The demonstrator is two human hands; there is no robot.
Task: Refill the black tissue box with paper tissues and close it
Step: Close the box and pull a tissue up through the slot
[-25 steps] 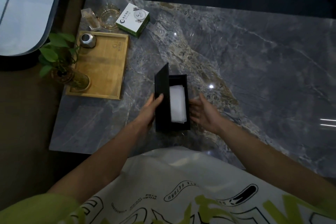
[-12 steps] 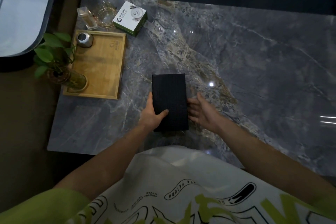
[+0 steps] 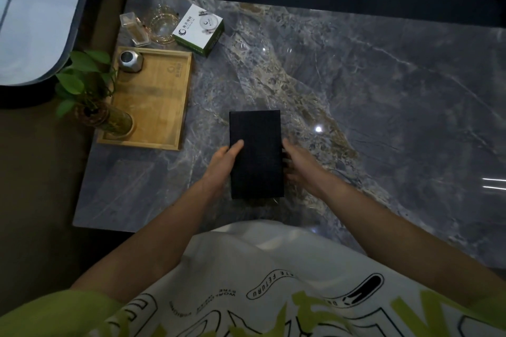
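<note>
Your black tissue box (image 3: pixel 256 153) lies flat on the grey marble counter (image 3: pixel 383 107), lid down and shut, its long side running away from you, near the counter's front edge. Your left hand (image 3: pixel 221 165) sits against the box's left side with the thumb laid over the top of the lid; the grip is loose, fingers mostly straight, pressing rather than clutching. Your right hand (image 3: pixel 299 167) is at the box's right side, fingers spread and slightly curled (whether they actually touch the wall I cannot tell, the shadow hides the contact).

To the left of the box, apart from it, a wooden tray (image 3: pixel 153 101) carries a small metal canister (image 3: pixel 131 61) and a potted plant (image 3: pixel 90 96). Beyond the tray stand a white and green carton (image 3: pixel 198 29), a glass bowl (image 3: pixel 163 24) and a clear container (image 3: pixel 134 29).
</note>
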